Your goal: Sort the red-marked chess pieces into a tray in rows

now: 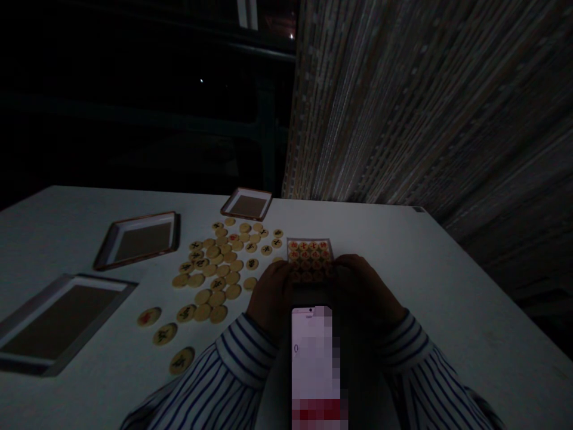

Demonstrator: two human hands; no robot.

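Note:
A small open box of Chinese chess pieces (310,280) is on the white table in front of me, with red-marked round pieces (308,254) laid in rows inside. My left hand (271,294) grips its left side, fingers closed at the near corner. On the opposite side, my right hand (367,288) holds the right edge, its lower fingers lost in shadow. Loose wooden Chinese chess pieces (217,298) lie spread left of the box, some showing black characters, a few red, many blank side up.
Three shallow trays or lids stand on the table (447,286): one at the back (246,206), one farther left (138,240), one at the near left (62,322). A lit phone (311,358) is between my forearms. A beaded curtain (380,107) hangs behind the table.

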